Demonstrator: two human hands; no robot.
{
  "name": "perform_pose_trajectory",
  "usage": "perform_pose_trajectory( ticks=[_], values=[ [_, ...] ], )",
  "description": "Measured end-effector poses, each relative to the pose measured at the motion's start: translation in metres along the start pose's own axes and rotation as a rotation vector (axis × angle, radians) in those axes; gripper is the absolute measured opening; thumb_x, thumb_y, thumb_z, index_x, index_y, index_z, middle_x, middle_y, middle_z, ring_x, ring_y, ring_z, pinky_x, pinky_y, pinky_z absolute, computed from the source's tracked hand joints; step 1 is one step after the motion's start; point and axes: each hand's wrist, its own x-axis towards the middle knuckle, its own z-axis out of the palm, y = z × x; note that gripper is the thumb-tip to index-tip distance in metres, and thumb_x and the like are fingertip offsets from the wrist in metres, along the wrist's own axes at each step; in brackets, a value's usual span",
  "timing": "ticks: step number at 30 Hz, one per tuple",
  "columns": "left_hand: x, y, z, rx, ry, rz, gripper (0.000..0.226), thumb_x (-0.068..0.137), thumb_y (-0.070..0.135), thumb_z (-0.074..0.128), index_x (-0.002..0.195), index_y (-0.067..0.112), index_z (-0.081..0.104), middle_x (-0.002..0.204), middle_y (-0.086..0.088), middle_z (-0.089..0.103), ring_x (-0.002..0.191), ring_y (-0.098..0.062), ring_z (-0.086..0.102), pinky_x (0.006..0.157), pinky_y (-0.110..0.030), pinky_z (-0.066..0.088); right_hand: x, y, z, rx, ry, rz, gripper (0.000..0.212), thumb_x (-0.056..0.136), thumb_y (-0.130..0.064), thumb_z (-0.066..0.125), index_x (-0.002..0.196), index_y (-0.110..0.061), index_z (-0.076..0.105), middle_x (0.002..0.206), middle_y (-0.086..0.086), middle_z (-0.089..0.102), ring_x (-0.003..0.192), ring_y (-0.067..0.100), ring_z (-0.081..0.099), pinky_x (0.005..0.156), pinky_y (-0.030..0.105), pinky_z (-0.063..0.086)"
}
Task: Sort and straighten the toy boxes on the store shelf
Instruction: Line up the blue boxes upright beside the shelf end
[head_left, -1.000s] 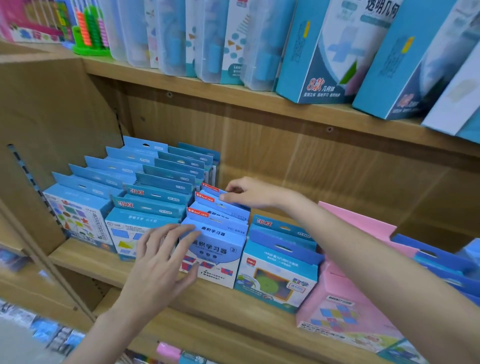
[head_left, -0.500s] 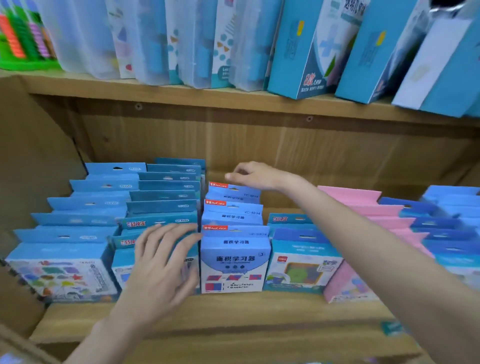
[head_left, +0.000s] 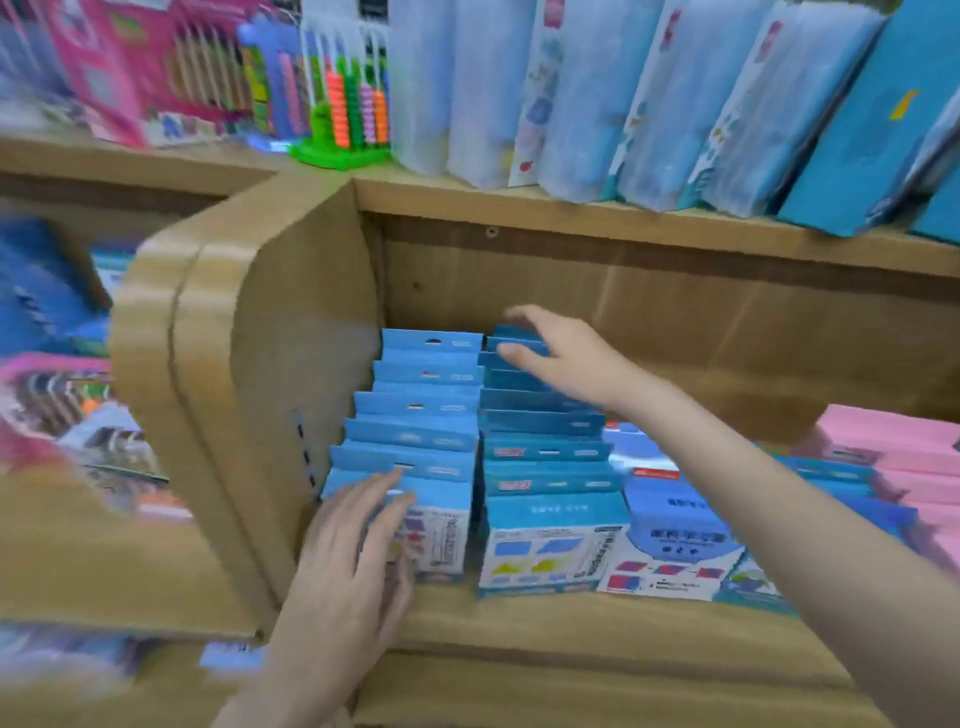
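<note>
Several rows of blue toy boxes stand on the wooden shelf (head_left: 519, 618). My left hand (head_left: 358, 551) lies flat with straight fingers against the front box of the leftmost row (head_left: 441, 525). My right hand (head_left: 566, 358) reaches over the back of the second row (head_left: 545, 452), fingers spread and loosely bent above the rear box tops; it grips nothing that I can see. A third row with a white-fronted box (head_left: 670, 551) stands to the right, partly hidden by my right forearm.
A wooden side panel (head_left: 249, 395) closes the shelf on the left. Pink boxes (head_left: 893, 447) stand at the far right. The shelf above carries tall blue and translucent boxes (head_left: 675, 98) and a green abacus toy (head_left: 348, 104). The view is blurred.
My left hand moved from the second row's front box to the leftmost row's front box. My right hand shifted left from the third row's back to the second row's back. The view swung left.
</note>
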Motion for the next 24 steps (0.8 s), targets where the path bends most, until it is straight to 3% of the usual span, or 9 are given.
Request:
perform_pose_trajectory(
  ticks=[5, 8, 10, 13, 15, 18, 24],
  values=[
    [-0.008, 0.0, 0.008, 0.027, -0.01, -0.005, 0.049, 0.087, 0.025, 0.041, 0.134, 0.01, 0.038, 0.142, -0.01, 0.035, 0.132, -0.025, 0.031, 0.111, -0.034, 0.02, 0.051, -0.02, 0.029, -0.142, -0.179, -0.047, 0.052, 0.097, -0.032, 0.041, 0.138, -0.002, 0.032, 0.143, 0.015, 0.037, 0.131, 0.028, 0.036, 0.108, 0.033, 0.028],
    [-0.01, -0.001, 0.012, 0.085, 0.017, -0.009, 0.046, 0.093, 0.033, 0.034, 0.133, 0.012, 0.039, 0.142, -0.01, 0.034, 0.134, -0.024, 0.028, 0.113, -0.035, 0.018, 0.068, -0.013, 0.039, -0.178, -0.256, 0.007, 0.046, 0.097, -0.033, 0.038, 0.13, 0.0, 0.039, 0.133, 0.02, 0.045, 0.122, 0.033, 0.044, 0.102, 0.042, 0.036],
    [-0.012, -0.003, 0.016, 0.121, 0.024, -0.014, 0.049, 0.09, 0.034, 0.041, 0.134, 0.013, 0.038, 0.141, -0.01, 0.035, 0.131, -0.027, 0.033, 0.112, -0.037, 0.02, 0.076, -0.008, 0.044, -0.195, -0.276, 0.029, 0.044, 0.096, -0.036, 0.04, 0.127, -0.003, 0.042, 0.128, 0.018, 0.05, 0.118, 0.033, 0.046, 0.098, 0.045, 0.038],
    [-0.02, -0.005, 0.021, 0.181, 0.005, -0.017, 0.064, 0.08, 0.031, 0.05, 0.139, 0.015, 0.03, 0.139, -0.011, 0.036, 0.127, -0.028, 0.037, 0.109, -0.04, 0.024, 0.087, -0.006, 0.043, -0.197, -0.321, 0.002, 0.035, 0.094, -0.032, 0.048, 0.118, -0.007, 0.052, 0.116, 0.015, 0.059, 0.107, 0.031, 0.052, 0.09, 0.039, 0.042],
    [-0.023, -0.002, 0.023, 0.226, 0.007, -0.017, 0.064, 0.08, 0.025, 0.05, 0.14, 0.018, 0.029, 0.141, -0.012, 0.035, 0.129, -0.028, 0.036, 0.108, -0.042, 0.026, 0.094, -0.007, 0.045, -0.203, -0.374, -0.049, 0.021, 0.094, -0.028, 0.049, 0.094, -0.009, 0.059, 0.097, 0.013, 0.06, 0.091, 0.027, 0.054, 0.073, 0.032, 0.04],
    [-0.03, 0.003, 0.031, 0.294, -0.03, -0.028, 0.068, 0.078, 0.02, 0.047, 0.143, 0.023, 0.026, 0.147, -0.011, 0.03, 0.135, -0.031, 0.026, 0.111, -0.044, 0.021, 0.103, -0.01, 0.049, -0.235, -0.377, -0.086, 0.033, 0.095, -0.024, 0.046, 0.062, -0.019, 0.044, 0.077, 0.007, 0.053, 0.076, 0.025, 0.051, 0.064, 0.029, 0.033],
    [-0.033, -0.002, 0.038, 0.366, -0.158, -0.049, 0.075, 0.08, 0.034, 0.044, 0.149, 0.024, 0.015, 0.154, -0.012, 0.011, 0.142, -0.032, 0.009, 0.114, -0.044, 0.01, 0.104, -0.011, 0.052, -0.212, -0.404, -0.122, 0.033, 0.095, -0.023, 0.046, 0.062, -0.019, 0.044, 0.066, -0.001, 0.049, 0.069, 0.02, 0.048, 0.063, 0.028, 0.032]
  ],
)
